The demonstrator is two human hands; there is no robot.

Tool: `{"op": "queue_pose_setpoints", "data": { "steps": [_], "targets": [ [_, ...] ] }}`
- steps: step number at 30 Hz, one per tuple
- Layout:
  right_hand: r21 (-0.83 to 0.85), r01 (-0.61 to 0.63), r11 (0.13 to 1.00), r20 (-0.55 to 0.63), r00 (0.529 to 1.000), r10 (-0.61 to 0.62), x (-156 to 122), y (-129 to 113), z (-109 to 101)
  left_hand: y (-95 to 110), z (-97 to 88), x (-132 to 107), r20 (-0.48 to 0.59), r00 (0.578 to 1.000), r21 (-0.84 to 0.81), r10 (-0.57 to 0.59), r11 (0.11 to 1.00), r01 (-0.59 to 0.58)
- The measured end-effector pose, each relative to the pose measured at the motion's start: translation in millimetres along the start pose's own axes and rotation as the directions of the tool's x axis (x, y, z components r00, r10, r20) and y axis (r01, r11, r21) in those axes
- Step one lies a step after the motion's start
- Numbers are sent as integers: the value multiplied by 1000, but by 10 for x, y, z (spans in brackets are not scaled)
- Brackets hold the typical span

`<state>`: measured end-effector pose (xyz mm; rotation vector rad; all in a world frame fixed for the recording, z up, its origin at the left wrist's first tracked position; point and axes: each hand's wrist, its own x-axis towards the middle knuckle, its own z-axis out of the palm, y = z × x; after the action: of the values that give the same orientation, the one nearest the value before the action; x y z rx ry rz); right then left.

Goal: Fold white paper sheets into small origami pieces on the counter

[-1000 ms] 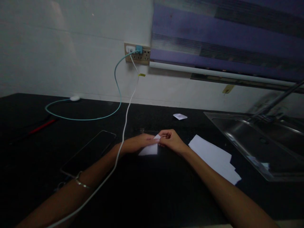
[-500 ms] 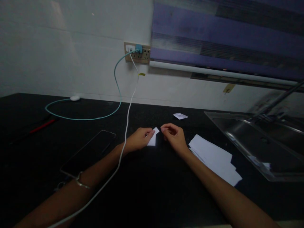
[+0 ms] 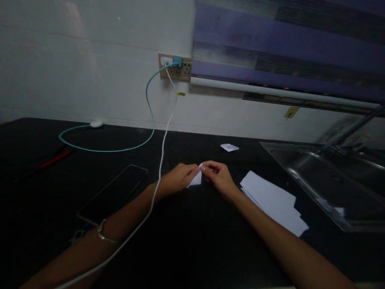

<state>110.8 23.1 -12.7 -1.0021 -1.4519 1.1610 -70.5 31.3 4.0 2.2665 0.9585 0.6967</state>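
Observation:
A small folded piece of white paper (image 3: 196, 179) is held between my two hands, just above the dark countertop (image 3: 186, 237). My left hand (image 3: 179, 178) pinches it from the left, thumb on top, covering much of it. On the other side, my right hand (image 3: 219, 175) grips its upper corner between thumb and index finger. The fingertips of both hands nearly meet at that corner. Beyond my right hand lies a small folded white paper piece (image 3: 229, 147). A stack of white paper sheets (image 3: 272, 200) sits beside my right forearm.
A phone (image 3: 114, 194) lies left of my left forearm, near a red pen-like object (image 3: 55, 159). A white cable (image 3: 161, 160) hangs from the wall socket (image 3: 184, 69) across my left arm. A teal cable (image 3: 117, 151) loops behind. At right is a metal sink (image 3: 288, 160).
My right hand has moved left and its fingers have closed on the paper's upper corner. The paper has shifted slightly in my left hand.

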Motion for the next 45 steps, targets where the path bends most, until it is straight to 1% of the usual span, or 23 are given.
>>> {"op": "queue_pose_setpoints", "data": {
  "steps": [3, 6, 9, 12, 15, 17, 19, 22, 24, 27, 29, 31, 32, 33, 36, 38, 39, 40, 41, 43, 45],
  "targets": [
    [16, 14, 1000, 91, 996, -15, -1, -12, -15, 3, -37, -5, 78, 997, -168, 19, 986, -6],
    [6, 44, 999, 119, 992, -45, -1, -39, -28, -9, -76, -6, 129, 991, -273, 24, 962, 13],
    [-40, 65, 997, 114, 992, -60, 1, -54, -34, -24, -86, -5, 137, 990, -248, 29, 969, 6],
    [-113, 112, 987, 106, 989, -100, 1, -54, -30, -23, -58, -7, 124, 992, -116, 19, 993, -5],
    [-162, 151, 975, 87, 987, -138, -5, -59, -13, -15, -6, -6, 84, 996, -42, -8, 999, 11],
    [-182, 170, 969, 69, 985, -160, -18, -70, 10, -15, 25, 1, 54, 998, -62, -21, 998, 24],
    [-238, 189, 953, 37, 982, -186, -43, -86, 40, -17, 43, 11, 5, 999, -104, -37, 994, 37],
    [-407, 202, 891, -12, 974, -227, -90, -110, 86, -15, 45, 21, -73, 995, -148, -62, 988, 50],
    [-493, 190, 849, -29, 972, -234, -111, -116, 103, -10, 43, 24, -100, 992, -139, -72, 989, 58],
    [-525, 177, 832, -42, 972, -232, -113, -105, 97, -9, 50, 30, -156, 982, -121, -108, 989, 90],
    [-522, 199, 829, -39, 966, -256, -100, -97, 78, -17, 53, 36, -225, 962, -167, -156, 979, 119],
    [-533, 241, 811, -40, 951, -308, -88, -100, 56, -26, 49, 42, -260, 942, -293, -214, 947, 135],
    [-546, 263, 796, -45, 939, -342, -84, -107, 45, -29, 43, 45, -238, 940, -382, -243, 914, 139],
    [-562, 285, 777, -54, 924, -378, -83, -117, 36, -31, 35, 46, -190, 945, -479, -266, 865, 147],
    [-586, 344, 734, -84, 875, -477, -93, -154, 19, -17, 5, 50, 2, 960, -735, -279, 651, 190],
    [-573, 379, 727, -89, 853, -514, -109, -174, 21, 16, -17, 52, 94, 961, -819, -260, 529, 224],
    [-560, 392, 730, -83, 850, -520, -118, -181, 25, 42, -30, 52, 128, 958, -832, -255, 498, 244],
    [-546, 403, 734, -71, 851, -520, -127, -186, 30, 75, -46, 50, 159, 955, -826, -250, 496, 267],
    [-533, 409, 740, -57, 856, -515, -135, -190, 35, 113, -65, 45, 183, 953, -806, -242, 518, 287],
    [-508, 412, 756, -36, 867, -497, -144, -198, 40, 197, -113, 29, 219, 951, -736, -217, 603, 307],
    [-474, 407, 781, -34, 878, -477, -142, -206, 34, 268, -161, 6, 241, 953, -681, -184, 667, 300]
  ]
}}
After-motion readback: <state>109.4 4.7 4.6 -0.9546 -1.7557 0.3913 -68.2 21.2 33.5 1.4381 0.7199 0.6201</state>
